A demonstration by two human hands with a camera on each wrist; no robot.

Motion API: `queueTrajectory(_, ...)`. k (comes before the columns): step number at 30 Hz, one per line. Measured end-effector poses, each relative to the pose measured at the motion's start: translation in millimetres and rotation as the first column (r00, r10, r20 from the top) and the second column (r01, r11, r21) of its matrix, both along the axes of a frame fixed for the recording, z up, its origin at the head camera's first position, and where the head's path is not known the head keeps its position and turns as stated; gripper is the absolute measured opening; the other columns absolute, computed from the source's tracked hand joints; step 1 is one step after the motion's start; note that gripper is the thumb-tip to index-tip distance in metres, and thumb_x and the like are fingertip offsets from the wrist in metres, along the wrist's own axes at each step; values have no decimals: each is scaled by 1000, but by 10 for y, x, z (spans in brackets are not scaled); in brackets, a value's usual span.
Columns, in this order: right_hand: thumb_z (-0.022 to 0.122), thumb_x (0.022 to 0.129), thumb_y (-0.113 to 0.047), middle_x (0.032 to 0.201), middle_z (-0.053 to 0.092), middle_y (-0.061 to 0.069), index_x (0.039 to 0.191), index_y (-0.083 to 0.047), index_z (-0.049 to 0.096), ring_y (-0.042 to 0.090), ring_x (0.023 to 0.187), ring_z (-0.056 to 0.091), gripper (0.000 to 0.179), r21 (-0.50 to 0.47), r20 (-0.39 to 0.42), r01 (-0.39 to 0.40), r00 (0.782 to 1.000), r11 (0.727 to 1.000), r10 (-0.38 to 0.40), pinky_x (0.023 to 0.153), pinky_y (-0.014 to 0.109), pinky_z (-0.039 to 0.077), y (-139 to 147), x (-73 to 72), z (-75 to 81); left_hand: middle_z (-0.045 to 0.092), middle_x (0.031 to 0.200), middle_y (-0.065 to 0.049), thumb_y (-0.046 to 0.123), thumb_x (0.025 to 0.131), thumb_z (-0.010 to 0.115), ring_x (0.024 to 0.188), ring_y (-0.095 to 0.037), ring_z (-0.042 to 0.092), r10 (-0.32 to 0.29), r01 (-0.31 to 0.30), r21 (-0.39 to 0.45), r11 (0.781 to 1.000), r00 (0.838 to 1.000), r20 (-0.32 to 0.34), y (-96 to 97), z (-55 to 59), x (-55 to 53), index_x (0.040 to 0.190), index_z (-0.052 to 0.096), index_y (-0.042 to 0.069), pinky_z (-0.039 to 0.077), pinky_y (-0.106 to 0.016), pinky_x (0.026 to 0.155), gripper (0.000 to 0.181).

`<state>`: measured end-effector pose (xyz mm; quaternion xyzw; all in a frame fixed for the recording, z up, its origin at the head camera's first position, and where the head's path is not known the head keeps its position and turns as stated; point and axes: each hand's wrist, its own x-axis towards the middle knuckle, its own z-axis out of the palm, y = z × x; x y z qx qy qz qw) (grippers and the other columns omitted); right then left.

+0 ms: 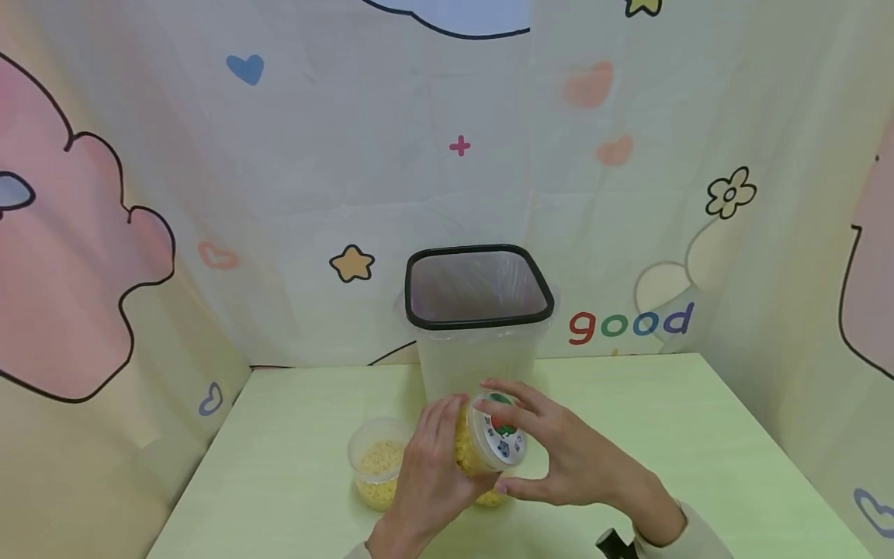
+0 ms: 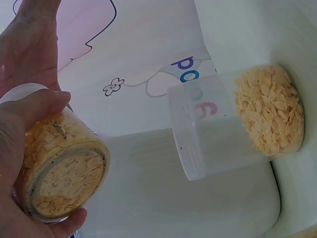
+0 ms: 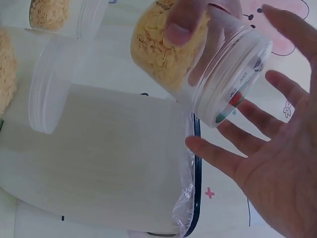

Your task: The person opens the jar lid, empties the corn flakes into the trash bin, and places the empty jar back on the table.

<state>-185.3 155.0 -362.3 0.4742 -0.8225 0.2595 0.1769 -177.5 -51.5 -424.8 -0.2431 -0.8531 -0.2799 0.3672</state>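
My left hand (image 1: 436, 466) grips a clear plastic jar (image 2: 62, 129) part-filled with yellow flakes, held tilted above the table. Its lid (image 1: 504, 435) is on, with a red and green picture on top. Around that lid, the right hand (image 1: 573, 450) spreads its fingers and thumb apart; in the right wrist view the fingers look straight and separate from the lid (image 3: 240, 82), though contact at a fingertip is hard to tell. To the left stands a lidless jar (image 1: 377, 470) of flakes. Another jar (image 1: 492, 497) of flakes is mostly hidden behind the hands.
A tall whitish bin (image 1: 475, 361) with a black rim and a plastic liner stands at the back of the pale green table (image 1: 293, 458). Behind it hangs a printed cloth (image 1: 328, 155). A dark object (image 1: 615, 543) shows beside the right wrist.
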Motion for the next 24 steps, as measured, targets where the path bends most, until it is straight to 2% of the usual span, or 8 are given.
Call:
queueTrajectory(3, 77, 80, -47, 156, 35, 2, 149, -25, 39, 24, 133, 50, 82, -29, 12, 87, 996, 996, -86, 96, 44, 54, -17, 41, 26, 60, 122, -3, 35, 53, 95, 112, -17, 58, 0, 0, 8, 1000, 1000, 8, -2, 3, 2, 132, 50, 8, 57, -33, 88, 95)
queueTrajectory(5, 74, 82, -47, 155, 37, 1, 150, -25, 36, 24, 132, 51, 81, -62, 30, 181, 983, 981, -180, 95, 45, 54, -41, 69, 43, 60, 122, -3, 33, 51, 95, 111, -17, 58, -1, 1, 13, 1000, 1000, 1, -5, 0, -3, 132, 51, 9, 57, -32, 87, 95)
queueTrajectory(7, 72, 83, -47, 152, 41, -2, 151, -29, 34, 22, 127, 56, 80, -82, 83, 283, 957, 956, -276, 90, 43, 56, -74, 104, 66, 60, 122, -3, 31, 51, 95, 112, -17, 58, -1, 1, 16, 1000, 1000, 4, -6, 3, -7, 132, 50, 9, 57, -32, 87, 94)
queueTrajectory(11, 66, 85, -53, 149, 47, -4, 151, -32, 34, 19, 112, 64, 77, -54, 209, 435, 885, 899, -415, 75, 34, 57, -155, 176, 110, 60, 123, -2, 31, 51, 95, 112, -17, 57, 5, -5, 16, 1000, 1000, 0, -12, -1, -22, 132, 50, 9, 57, -32, 88, 95)
queueTrajectory(14, 64, 84, -60, 148, 49, -1, 151, -30, 36, 23, 105, 67, 78, 0, 254, 485, 846, 874, -469, 76, 39, 56, -207, 206, 131, 59, 123, -3, 31, 50, 96, 113, -18, 57, 11, -11, 6, 1000, 1000, -6, -16, -1, -31, 132, 51, 8, 57, -32, 89, 97)
queueTrajectory(17, 62, 83, -65, 145, 52, 1, 150, -27, 39, 24, 101, 68, 80, 44, 265, 514, 821, 857, -506, 81, 45, 56, -250, 216, 139, 59, 123, -3, 32, 49, 96, 113, -18, 57, 19, -19, -3, 1000, 1000, -13, -17, 0, -38, 132, 51, 6, 57, -31, 89, 98)
queueTrajectory(20, 62, 82, -66, 141, 55, 1, 147, -24, 44, 21, 98, 68, 79, 65, 271, 533, 804, 843, -529, 79, 43, 56, -281, 211, 137, 60, 123, -3, 33, 49, 96, 113, -18, 57, 28, -28, -8, 1000, 1000, -15, -14, -1, -42, 132, 52, 6, 57, -31, 89, 98)
queueTrajectory(24, 63, 81, -67, 133, 60, 0, 140, -22, 52, 14, 89, 65, 75, 79, 273, 541, 796, 838, -540, 70, 30, 53, -316, 202, 123, 60, 124, -4, 34, 50, 95, 113, -18, 57, 38, -38, -16, 999, 999, -11, -8, -9, -42, 132, 52, 6, 56, -31, 90, 96)
